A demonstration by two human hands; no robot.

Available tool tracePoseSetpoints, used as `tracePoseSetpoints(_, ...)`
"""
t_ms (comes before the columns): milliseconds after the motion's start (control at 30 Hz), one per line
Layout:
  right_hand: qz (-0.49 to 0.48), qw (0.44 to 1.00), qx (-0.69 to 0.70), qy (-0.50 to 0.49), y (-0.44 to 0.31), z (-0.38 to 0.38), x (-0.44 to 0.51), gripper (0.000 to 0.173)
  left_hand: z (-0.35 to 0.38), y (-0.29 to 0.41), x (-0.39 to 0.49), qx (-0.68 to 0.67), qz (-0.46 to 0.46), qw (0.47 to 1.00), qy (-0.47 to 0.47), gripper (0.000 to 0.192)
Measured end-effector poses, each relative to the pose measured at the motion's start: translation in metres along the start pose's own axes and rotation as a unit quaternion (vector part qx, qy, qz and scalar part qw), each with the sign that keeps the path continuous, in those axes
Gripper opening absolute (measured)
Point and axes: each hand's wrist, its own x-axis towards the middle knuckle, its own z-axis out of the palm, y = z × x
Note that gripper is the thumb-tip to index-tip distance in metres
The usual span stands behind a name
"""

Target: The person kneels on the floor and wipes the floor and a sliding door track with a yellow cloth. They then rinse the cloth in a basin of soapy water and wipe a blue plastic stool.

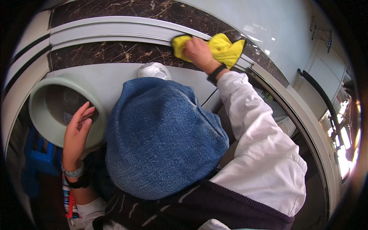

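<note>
My right hand (198, 53) grips a yellow cloth (224, 47) with dark edging and presses it onto a white sliding-door track (115, 31). Part of the cloth fans out to the right of my wrist, and some lies left of my fingers. My left hand (77, 123) is held over the near rim of a pale green bucket (64, 82), its fingers loosely spread and nothing in them. Inside the bucket is murky water (69, 100). Whether my left wrist touches the rim, I cannot tell.
Dark veined marble strips (109, 54) border the track on both sides. A white shoe (154, 71) stands on the pale floor before my denim-covered knee (164, 129). Beside the bucket at lower left is a blue plastic stool (43, 158). A door frame (302, 112) curves along the right.
</note>
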Motion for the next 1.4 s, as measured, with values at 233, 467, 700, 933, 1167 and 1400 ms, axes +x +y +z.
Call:
tracePoseSetpoints(233,-0.161,0.978,0.013,0.134,-0.134,0.037,0.176,0.012,0.001,-0.020,-0.009,0.033,0.046,0.998,0.004,0.047)
tracePoseSetpoints(467,-0.113,0.986,0.118,-0.019,-0.222,0.027,0.282,0.020,0.008,-0.007,-0.007,0.166,0.159,0.972,0.047,0.041)
tracePoseSetpoints(700,-0.143,0.990,0.001,-0.002,-0.068,0.026,0.113,0.021,0.011,0.006,0.006,0.143,0.246,0.957,0.059,0.044)
tracePoseSetpoints(933,-0.090,0.993,0.000,-0.082,-0.062,-0.016,0.088,0.019,0.009,-0.017,0.023,0.183,0.240,0.947,0.107,0.041)
tracePoseSetpoints(1167,-0.179,0.981,0.043,0.060,-0.175,0.050,0.238,0.014,0.011,-0.020,0.032,0.209,0.260,0.933,0.134,0.038)
tracePoseSetpoints(1400,-0.234,0.968,0.091,0.023,-0.268,0.029,0.354,0.021,0.007,0.005,0.034,0.221,0.238,0.932,0.162,0.035)
